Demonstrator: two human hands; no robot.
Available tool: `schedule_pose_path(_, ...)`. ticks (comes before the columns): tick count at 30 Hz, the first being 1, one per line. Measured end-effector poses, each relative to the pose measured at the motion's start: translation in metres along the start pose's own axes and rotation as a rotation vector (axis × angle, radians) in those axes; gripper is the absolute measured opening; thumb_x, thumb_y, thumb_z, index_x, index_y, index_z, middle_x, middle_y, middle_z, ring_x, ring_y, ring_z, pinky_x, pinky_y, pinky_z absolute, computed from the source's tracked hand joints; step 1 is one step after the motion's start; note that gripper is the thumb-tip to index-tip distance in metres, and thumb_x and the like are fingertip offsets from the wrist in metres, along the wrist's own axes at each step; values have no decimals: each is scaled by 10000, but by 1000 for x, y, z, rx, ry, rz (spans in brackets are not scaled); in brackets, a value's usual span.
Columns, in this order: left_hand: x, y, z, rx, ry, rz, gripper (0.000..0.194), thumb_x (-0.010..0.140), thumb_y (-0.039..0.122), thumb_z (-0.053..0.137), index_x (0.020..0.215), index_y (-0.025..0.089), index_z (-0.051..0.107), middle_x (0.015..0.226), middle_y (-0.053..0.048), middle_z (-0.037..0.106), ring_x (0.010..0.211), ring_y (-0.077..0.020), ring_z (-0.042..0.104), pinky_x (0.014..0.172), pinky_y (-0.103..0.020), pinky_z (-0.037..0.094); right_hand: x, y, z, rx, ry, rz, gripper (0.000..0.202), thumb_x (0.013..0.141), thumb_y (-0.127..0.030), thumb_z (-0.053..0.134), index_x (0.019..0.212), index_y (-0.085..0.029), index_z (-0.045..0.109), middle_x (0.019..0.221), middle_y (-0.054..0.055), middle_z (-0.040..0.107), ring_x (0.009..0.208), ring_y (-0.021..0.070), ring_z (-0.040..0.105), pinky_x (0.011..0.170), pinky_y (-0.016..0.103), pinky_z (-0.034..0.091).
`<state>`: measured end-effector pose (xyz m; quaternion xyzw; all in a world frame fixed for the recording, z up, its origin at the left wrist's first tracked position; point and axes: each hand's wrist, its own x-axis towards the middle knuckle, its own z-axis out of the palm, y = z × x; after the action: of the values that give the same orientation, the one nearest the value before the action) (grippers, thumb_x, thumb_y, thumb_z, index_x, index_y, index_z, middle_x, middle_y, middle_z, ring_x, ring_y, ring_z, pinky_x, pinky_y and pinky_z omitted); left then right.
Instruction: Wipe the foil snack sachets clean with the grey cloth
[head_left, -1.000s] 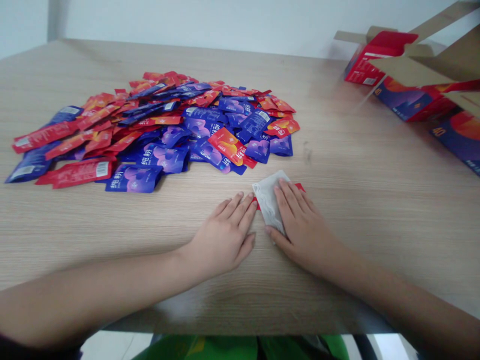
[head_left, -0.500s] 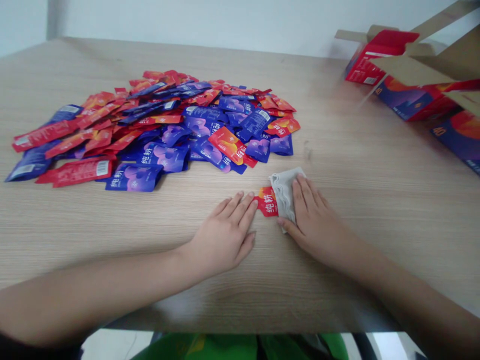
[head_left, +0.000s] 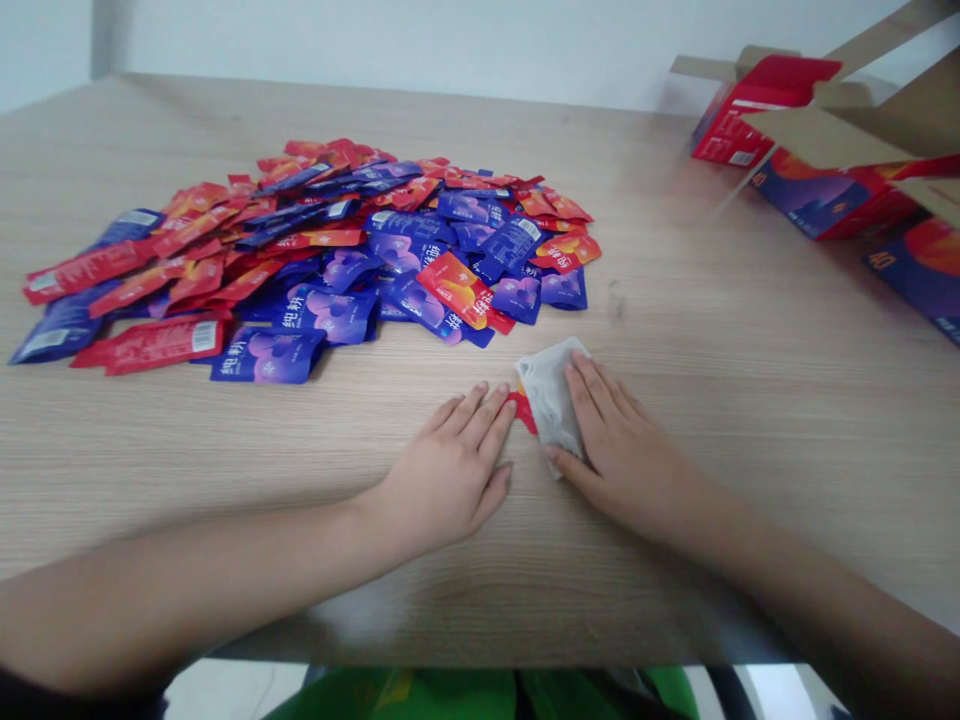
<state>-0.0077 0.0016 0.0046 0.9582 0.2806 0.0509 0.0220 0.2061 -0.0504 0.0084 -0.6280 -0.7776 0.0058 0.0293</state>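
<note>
A grey-white cloth [head_left: 551, 393] lies under the fingers of my right hand [head_left: 619, 435], near the table's middle. Beneath the cloth is a red sachet [head_left: 523, 410], of which only the left end shows. My left hand [head_left: 450, 465] rests on the table with its fingers stretched out, the fingertips touching the sachet's left end. The right hand's fingers lie flat on the cloth, its thumb apart at the cloth's lower edge. Behind and to the left spreads a large pile of red and blue sachets [head_left: 405, 225].
Open cardboard boxes in red and blue stand at the right: a red one [head_left: 731, 125] at the back, a larger one [head_left: 832, 195] before it, and another [head_left: 922, 270] at the frame's edge. The front edge of the table [head_left: 525, 630] runs below my hands.
My right hand and the cloth have slid left over the red sachet, covering more of it. The left hand has stayed in place.
</note>
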Motion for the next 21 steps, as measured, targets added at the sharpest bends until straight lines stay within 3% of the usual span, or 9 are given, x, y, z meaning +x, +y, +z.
schedule_pose_path(3, 1, 0, 0, 1, -8, 3, 590, 945, 347, 421, 1439, 24, 416, 1512, -200, 380, 1404, -358, 353, 1114, -481, 360, 2, -4, 2, 5, 45, 40, 791, 926, -485, 405, 1476, 63, 252, 1575, 274, 189, 1481, 324, 129, 1187, 495, 219)
schedule_pose_path(7, 1, 0, 0, -1, -10, 1, 569, 941, 355, 431, 1384, 2, 480, 1469, -224, 436, 1389, -365, 376, 1109, -477, 366, 5, -10, 2, 51, 30, -77, 765, 920, -478, 420, 1498, -4, 258, 1590, 213, 209, 1485, 294, 127, 1190, 483, 223)
schedule_pose_path(12, 1, 0, 0, -2, 0, 1, 588, 948, 337, 421, 1447, 26, 402, 1519, -202, 367, 1405, -357, 352, 1116, -488, 354, 10, -7, -1, 47, 46, 35, 768, 901, -458, 436, 1476, 29, 287, 1568, 237, 254, 1467, 310, 201, 1182, 489, 235)
schedule_pose_path(16, 1, 0, 0, -3, -8, 2, 574, 947, 352, 418, 1403, 6, 458, 1487, -218, 413, 1396, -363, 364, 1115, -477, 357, 10, -5, 0, 52, 27, -53, 777, 885, -468, 458, 1493, -17, 284, 1583, 190, 248, 1474, 293, 182, 1188, 472, 226)
schedule_pose_path(21, 1, 0, 0, 1, -5, 3, 592, 948, 341, 411, 1453, 33, 395, 1522, -193, 364, 1408, -353, 346, 1116, -485, 355, 9, 1, 2, 7, 55, 74, 801, 898, -498, 435, 1481, 28, 274, 1563, 238, 266, 1464, 316, 206, 1182, 491, 231)
